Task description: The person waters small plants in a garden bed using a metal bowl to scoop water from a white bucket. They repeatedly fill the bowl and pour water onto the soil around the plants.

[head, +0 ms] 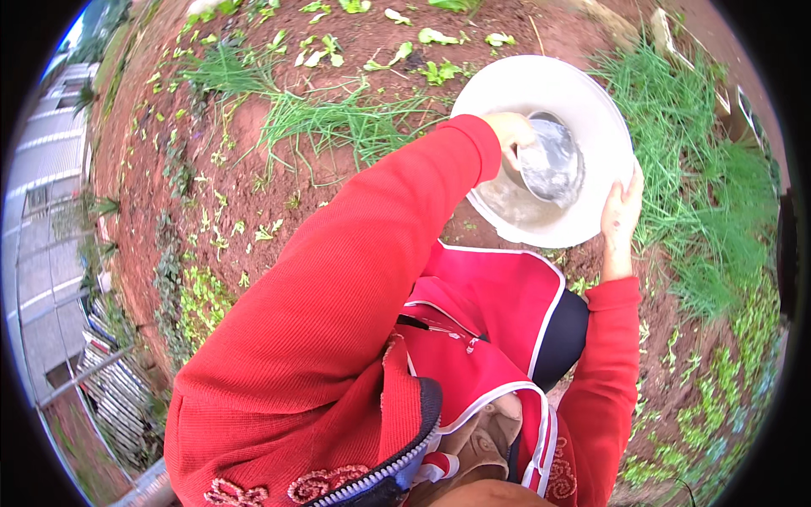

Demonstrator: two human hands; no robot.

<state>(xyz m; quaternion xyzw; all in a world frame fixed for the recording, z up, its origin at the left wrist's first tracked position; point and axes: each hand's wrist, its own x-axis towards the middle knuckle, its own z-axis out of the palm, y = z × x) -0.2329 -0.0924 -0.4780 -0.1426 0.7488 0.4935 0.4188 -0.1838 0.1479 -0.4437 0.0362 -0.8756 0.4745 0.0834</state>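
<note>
A wide white plastic bucket (507,82), tilted with its mouth towards me, stands over the soil in front of me. My left hand (512,134) reaches inside it and grips the edge of a round metal vessel (550,158), which has clear water in it. Cloudy water (516,206) lies in the lower part of the bucket around the vessel. My right hand (621,212) holds the bucket's outer right side near the rim. A red apron (494,279) with white edging spreads over my lap just below the bucket.
Long green onion-like leaves (342,120) lie left of the bucket, and a thick clump of similar plants (684,146) grows to its right. Small lettuce seedlings (437,38) dot the red soil (253,127). A pile of roof tiles (117,386) and a metal rail (89,374) are at far left.
</note>
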